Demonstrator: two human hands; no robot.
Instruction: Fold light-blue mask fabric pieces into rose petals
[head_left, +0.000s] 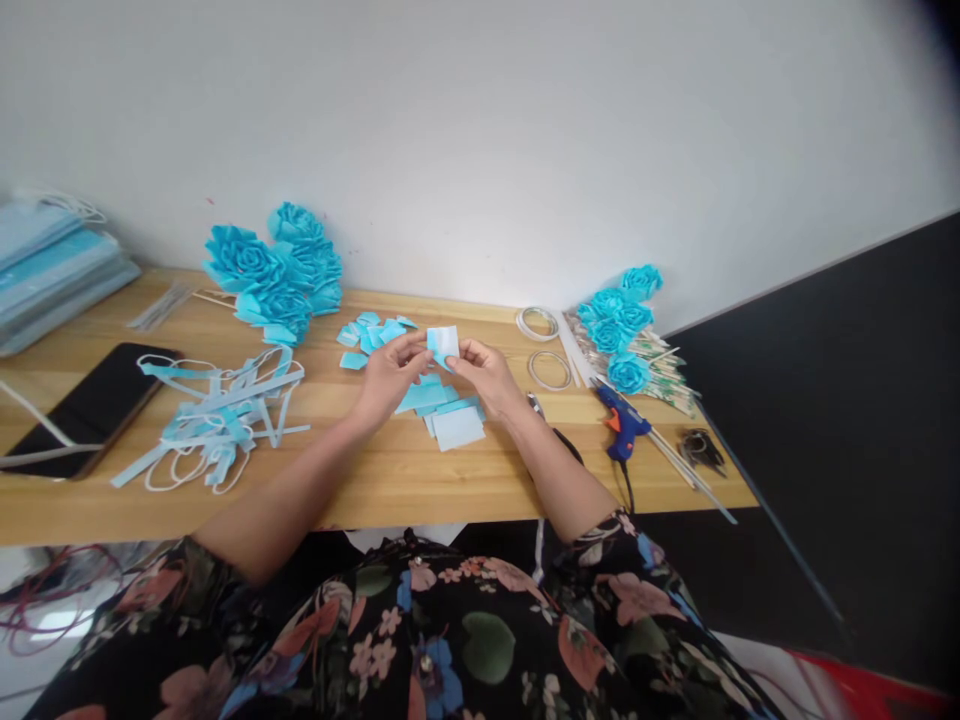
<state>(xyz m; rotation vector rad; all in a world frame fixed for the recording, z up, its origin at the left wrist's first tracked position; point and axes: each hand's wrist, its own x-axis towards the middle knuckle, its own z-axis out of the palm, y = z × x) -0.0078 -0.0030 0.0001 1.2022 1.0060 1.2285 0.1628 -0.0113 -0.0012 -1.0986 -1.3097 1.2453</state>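
Observation:
Between my two hands I hold a small square of mask fabric [443, 343], pale blue to white, above the middle of the table. My left hand [391, 375] pinches its left side, and my right hand [484, 372] grips its lower right edge between thumb and fingers. Below the hands lies a loose stack of light-blue fabric pieces [460, 428]. Just behind my left hand is a heap of small cut blue pieces [370, 333]. Part of the stack is hidden by my hands.
Blue fabric roses [277, 268] stand at back left, more roses [619, 315] at right on bundled sticks. A blue glue gun [622, 420], tape rolls [550, 370], cut mask strips with ear loops [221, 415], a phone [97, 405] and stacked masks [56, 265] lie along the wooden table [360, 490].

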